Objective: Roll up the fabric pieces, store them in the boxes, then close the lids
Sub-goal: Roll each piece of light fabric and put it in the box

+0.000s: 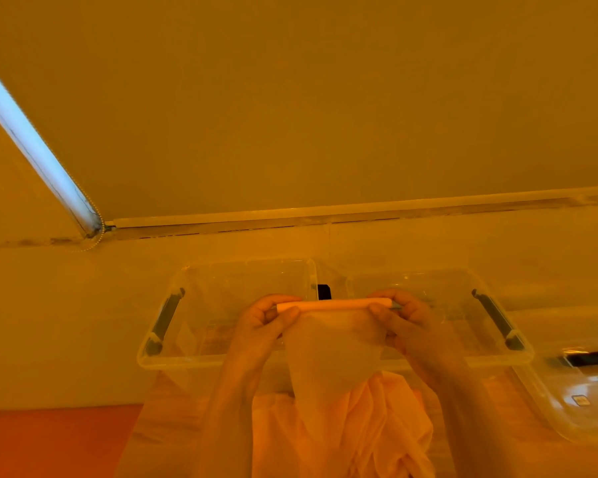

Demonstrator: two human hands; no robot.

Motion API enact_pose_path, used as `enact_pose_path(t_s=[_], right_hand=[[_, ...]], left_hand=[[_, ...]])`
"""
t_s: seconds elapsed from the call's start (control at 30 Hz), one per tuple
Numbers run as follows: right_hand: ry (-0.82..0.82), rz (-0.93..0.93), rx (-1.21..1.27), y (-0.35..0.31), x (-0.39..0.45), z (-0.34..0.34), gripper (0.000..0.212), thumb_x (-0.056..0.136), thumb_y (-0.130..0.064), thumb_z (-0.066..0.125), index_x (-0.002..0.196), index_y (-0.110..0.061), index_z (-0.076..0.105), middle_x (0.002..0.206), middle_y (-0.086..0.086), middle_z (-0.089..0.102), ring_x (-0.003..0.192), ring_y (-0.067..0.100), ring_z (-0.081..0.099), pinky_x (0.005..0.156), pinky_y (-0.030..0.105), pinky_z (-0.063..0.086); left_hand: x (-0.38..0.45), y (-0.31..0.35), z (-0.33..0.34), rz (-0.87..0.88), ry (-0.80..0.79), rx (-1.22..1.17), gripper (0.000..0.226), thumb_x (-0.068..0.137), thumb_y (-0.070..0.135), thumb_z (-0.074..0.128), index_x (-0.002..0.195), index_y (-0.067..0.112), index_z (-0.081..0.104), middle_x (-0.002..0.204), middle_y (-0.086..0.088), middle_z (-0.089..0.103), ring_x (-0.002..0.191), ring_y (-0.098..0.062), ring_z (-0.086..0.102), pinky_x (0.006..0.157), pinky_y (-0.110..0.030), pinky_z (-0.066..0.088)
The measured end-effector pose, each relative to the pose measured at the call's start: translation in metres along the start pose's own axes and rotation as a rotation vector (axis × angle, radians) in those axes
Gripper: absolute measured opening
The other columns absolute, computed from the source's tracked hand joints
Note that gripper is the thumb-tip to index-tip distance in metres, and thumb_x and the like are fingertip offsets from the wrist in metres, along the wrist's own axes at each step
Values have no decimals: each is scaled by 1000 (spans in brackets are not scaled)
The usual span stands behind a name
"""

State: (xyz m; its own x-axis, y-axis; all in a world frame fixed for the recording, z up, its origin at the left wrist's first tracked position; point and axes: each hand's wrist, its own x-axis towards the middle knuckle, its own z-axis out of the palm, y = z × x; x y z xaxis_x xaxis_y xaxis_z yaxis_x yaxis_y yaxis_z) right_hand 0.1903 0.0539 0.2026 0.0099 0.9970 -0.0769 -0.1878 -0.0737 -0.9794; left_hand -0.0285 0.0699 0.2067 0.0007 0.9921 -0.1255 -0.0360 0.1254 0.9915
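Rolling is under way on one fabric piece (335, 343): its top edge is wound into a thin tight roll (335, 304) held level in the air above the two clear boxes, and the unrolled remainder hangs down as a sheer, limp sheet. The left hand (263, 322) pinches the left end of the roll, fingers (283, 317) curled round it; the right hand (404, 319) grips the right end likewise. Both hands are closed on the fabric.

Judged from how it drapes, the material is very light, soft and thin, with no stiffness of its own. It is likely to slip and unwind if tension drops, so hold is best kept at both ends of the roll with thumbs pressing the wound layers.

Further loose fabric (342, 436) lies bunched below, nearest the person, seemingly not yet rolled.

Behind the hands, the left box (159, 353) and right box (511, 357) stand side by side, open, with dark handles at their outer ends. Contents cannot be determined. A clear lid (573, 405) lies to the right, touching or just beside the right box. All rest on a pale surface (66, 322) against a wall.
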Motion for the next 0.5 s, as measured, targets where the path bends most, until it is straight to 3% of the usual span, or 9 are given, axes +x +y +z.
enact_pose_path(t_s=[0.23,0.5], right_hand=[[-14,3,85,-1,1,0,18,89,-1,57,100,-12,67,81,7,73,72,19,70,58,27,56],[-6,15,112,1,1,1,19,86,1,59,98,-11,68,76,7,73,67,18,70,52,24,55]], left_hand=[[1,0,-4,13,-17,17,17,88,15,64,86,30,73,82,-2,71,72,-13,65,56,-24,47],[2,1,-6,11,-13,-42,18,87,12,62,97,23,72,80,3,71,70,-11,65,59,-29,51]])
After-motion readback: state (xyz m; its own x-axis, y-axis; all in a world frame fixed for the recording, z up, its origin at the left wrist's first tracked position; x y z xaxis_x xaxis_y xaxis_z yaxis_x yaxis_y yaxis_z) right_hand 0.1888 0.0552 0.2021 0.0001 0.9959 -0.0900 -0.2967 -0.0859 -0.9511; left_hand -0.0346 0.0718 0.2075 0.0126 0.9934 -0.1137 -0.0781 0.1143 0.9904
